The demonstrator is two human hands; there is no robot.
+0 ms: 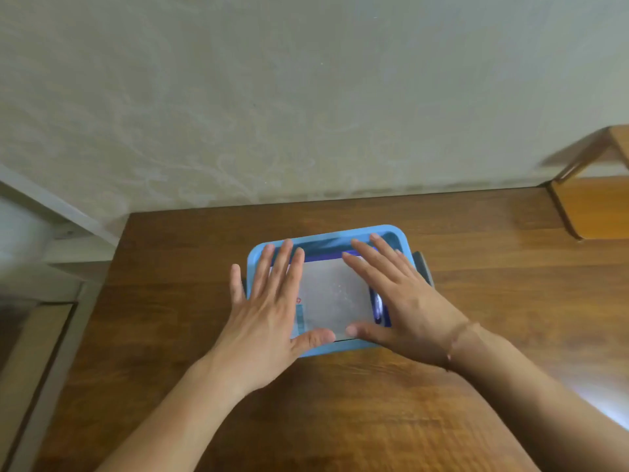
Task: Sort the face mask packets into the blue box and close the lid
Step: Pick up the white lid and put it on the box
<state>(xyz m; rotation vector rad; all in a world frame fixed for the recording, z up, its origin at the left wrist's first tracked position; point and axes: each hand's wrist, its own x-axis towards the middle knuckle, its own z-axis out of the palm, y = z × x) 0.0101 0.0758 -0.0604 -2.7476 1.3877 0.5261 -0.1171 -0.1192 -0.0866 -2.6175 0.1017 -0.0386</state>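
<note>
A blue box (326, 235) with rounded corners sits in the middle of the wooden table. A clear lid (335, 294) lies flat on top of it, and pale packets show faintly through it. My left hand (269, 301) lies flat on the lid's left side, fingers straight and spread. My right hand (394, 294) presses flat on the lid's right side, thumb along the near edge. A dark latch (423, 267) sticks out at the box's right side.
The brown wooden table (510, 284) runs back to a pale patterned wall (306, 97). A light wooden shelf piece (592, 199) stands at the back right corner. A grey window frame (41, 260) lies past the table's left edge.
</note>
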